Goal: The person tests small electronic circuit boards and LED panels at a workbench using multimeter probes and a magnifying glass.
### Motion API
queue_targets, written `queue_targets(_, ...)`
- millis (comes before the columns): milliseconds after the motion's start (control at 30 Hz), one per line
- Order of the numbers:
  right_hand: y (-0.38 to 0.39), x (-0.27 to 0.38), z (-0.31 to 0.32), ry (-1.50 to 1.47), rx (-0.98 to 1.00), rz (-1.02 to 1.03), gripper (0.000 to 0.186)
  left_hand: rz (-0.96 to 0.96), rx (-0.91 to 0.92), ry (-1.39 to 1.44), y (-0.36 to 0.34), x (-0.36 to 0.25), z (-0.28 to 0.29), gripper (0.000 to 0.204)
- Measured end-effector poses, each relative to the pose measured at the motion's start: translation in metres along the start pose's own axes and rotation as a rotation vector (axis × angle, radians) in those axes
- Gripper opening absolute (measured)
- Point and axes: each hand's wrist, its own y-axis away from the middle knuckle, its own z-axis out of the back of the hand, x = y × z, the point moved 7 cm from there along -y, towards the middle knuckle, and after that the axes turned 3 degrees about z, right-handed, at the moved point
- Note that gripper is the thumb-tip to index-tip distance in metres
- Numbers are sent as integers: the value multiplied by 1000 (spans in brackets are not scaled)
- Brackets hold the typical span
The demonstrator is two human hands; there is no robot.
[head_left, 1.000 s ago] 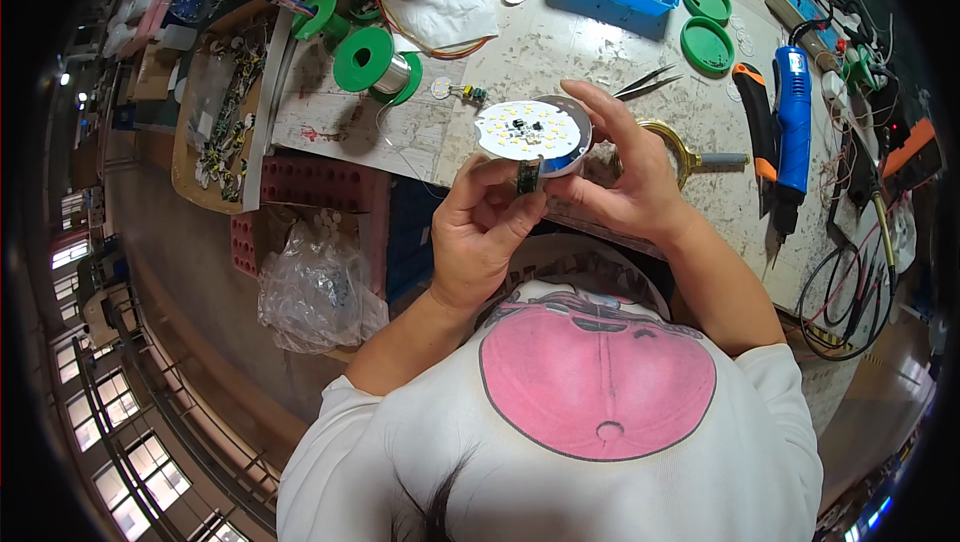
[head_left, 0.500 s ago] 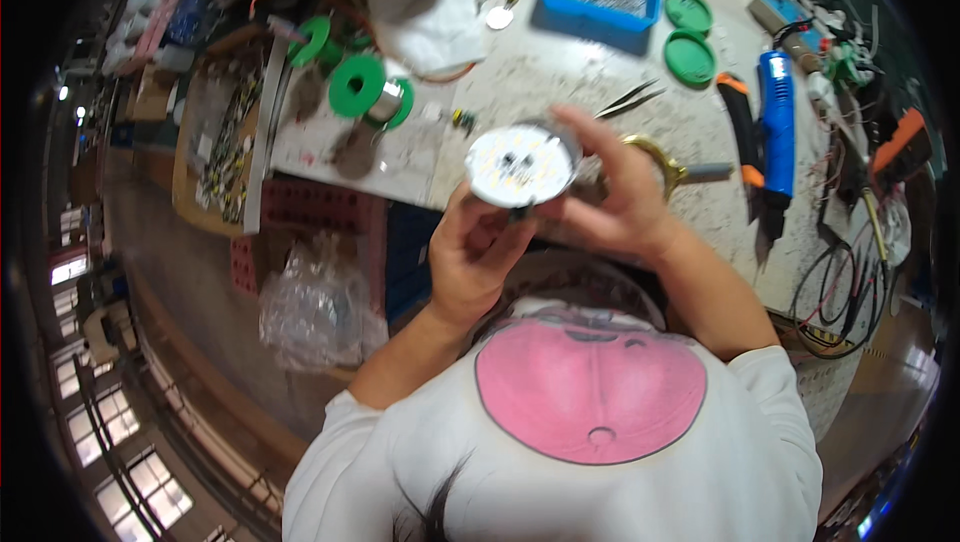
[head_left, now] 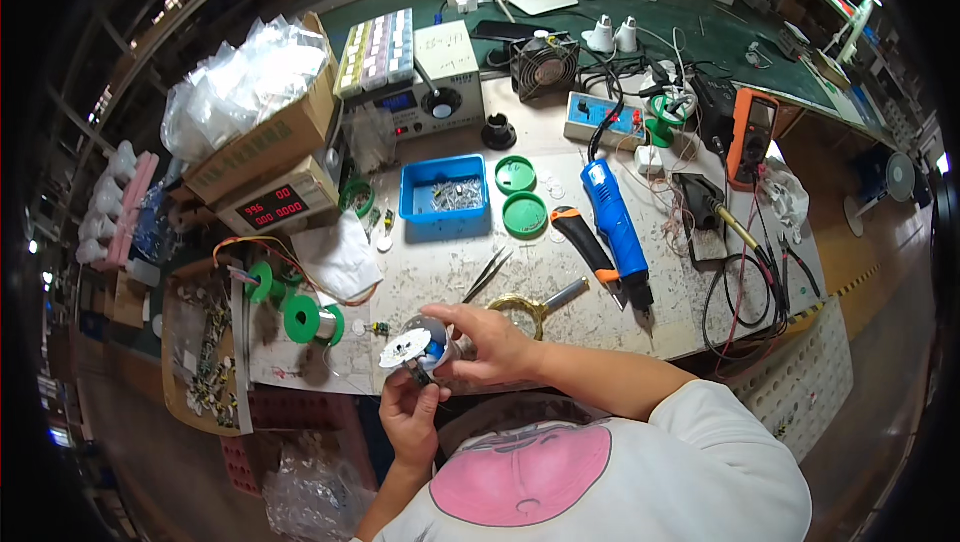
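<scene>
A round white LED board (head_left: 403, 349), dotted with small chips, sits tilted at the mouth of a greyish bulb housing (head_left: 447, 330). Something blue shows in the gap between board and housing. My right hand (head_left: 495, 344) wraps the housing from the right, thumb below and fingers above. My left hand (head_left: 408, 422) is closed from underneath, its thumb and fingertips pinching a small dark part (head_left: 420, 372) beside the board's lower edge. Just beyond my hands lie tweezers (head_left: 487, 275) and a brass-rimmed magnifying glass (head_left: 520, 314).
A blue tray (head_left: 405, 204) of small metal parts and two green lids (head_left: 525, 214) stand farther back. Green solder spools (head_left: 305, 319) are at left. To the right lie an orange-black cutter (head_left: 582, 242), a blue power tool (head_left: 615, 222), and a soldering iron (head_left: 735, 227) among cables.
The view has tilted up, showing more of the bench's far side. The LED board has tipped, exposing blue inside the housing. My right hand has closed round the housing.
</scene>
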Motion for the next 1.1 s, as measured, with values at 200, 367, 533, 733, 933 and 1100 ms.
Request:
queue_targets(200, 2, 1, -1, 2, 7, 21, 74, -57, 7, -94, 3, -4, 1, 32)
queue_targets(367, 1, -3, 2, -199, 25, -177, 76, -123, -22, -164, 0, -13, -3, 45)
queue_targets(533, -29, 1, 58, -294, -232, -126, 83, -147, 5, -305, -13, -19, -11, 51)
queue_targets(733, -117, 1, 220, -36, -470, -93, 80, -272, 74, -677, -38, -16, -4, 17)
queue_targets(933, -171, -86, 400, 707, -780, -233, 80, -542, 41, -1012, -56, -20, -3, 11)
queue_targets(1100, -201, -164, 466, 1039, -717, -455, 86, -485, 52, -1086, -54, -8, 5, 14)
